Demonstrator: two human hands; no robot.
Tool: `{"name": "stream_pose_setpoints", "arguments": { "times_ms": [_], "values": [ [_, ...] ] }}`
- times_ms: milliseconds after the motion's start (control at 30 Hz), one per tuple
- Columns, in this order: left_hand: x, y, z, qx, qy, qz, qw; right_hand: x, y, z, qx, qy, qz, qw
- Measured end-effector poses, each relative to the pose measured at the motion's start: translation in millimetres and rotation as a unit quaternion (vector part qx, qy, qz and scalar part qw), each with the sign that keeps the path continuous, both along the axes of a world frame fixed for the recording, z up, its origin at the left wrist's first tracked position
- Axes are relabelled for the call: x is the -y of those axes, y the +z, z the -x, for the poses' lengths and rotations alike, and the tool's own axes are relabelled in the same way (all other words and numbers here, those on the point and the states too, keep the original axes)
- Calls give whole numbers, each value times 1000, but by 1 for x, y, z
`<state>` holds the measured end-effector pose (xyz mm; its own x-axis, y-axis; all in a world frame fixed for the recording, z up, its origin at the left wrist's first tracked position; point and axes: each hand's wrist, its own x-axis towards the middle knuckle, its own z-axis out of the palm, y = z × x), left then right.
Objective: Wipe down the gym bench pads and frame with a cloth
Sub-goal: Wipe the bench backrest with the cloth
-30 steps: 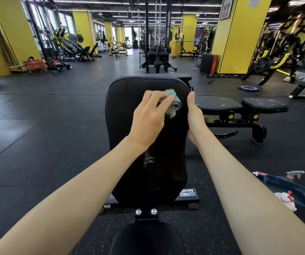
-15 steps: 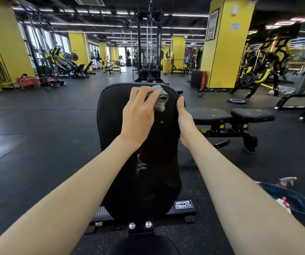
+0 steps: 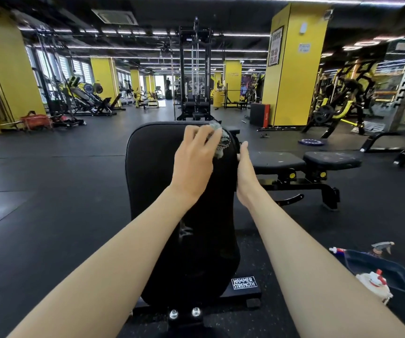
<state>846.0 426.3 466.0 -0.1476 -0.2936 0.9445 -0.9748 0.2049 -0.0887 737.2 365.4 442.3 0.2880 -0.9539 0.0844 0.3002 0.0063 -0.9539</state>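
Note:
A black padded back pad [image 3: 152, 191] of a gym bench stands in front of me, its frame [image 3: 243, 286] marked "Hammer Strength" at the base. My left hand [image 3: 194, 159] holds a grey-green cloth [image 3: 219, 140] with curled fingers and presses it on the pad's top right corner. My right hand [image 3: 244, 172] lies along the pad's right edge; its fingers wrap behind the pad and are mostly hidden. Two bolts [image 3: 184, 313] show at the pad's foot.
A second flat black bench [image 3: 306, 162] stands just right of the pad. A dark blue tub [image 3: 404, 284] with spray bottles sits on the floor at the lower right. Yellow pillars and weight machines fill the back; black rubber floor stretches to the left.
My left hand has carried the cloth up the pad's right side to its top corner. The view has tilted upward, and my right hand has stayed on the right edge.

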Motion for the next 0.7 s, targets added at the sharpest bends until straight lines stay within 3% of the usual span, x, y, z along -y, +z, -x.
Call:
{"name": "stream_pose_setpoints", "arguments": {
  "times_ms": [200, 333, 500, 600, 700],
  "values": [
    [-2, -12, 1, 188, -41, -43, 980, 9, -5, 0, 47, -17, -39, 998],
    [4, 5, -10, 72, -27, 7, 997, 15, -10, -2, 39, -18, -57, 997],
    [8, -36, 8, 165, -44, -30, 985, 20, -14, 1, 48, -3, -51, 998],
    [2, -35, 7, 150, -51, -29, 987, 18, -15, 1, 53, 9, -46, 997],
    [-5, -15, -2, 64, -48, 7, 997, 17, -11, 0, 47, 10, -40, 998]
  ]
}}
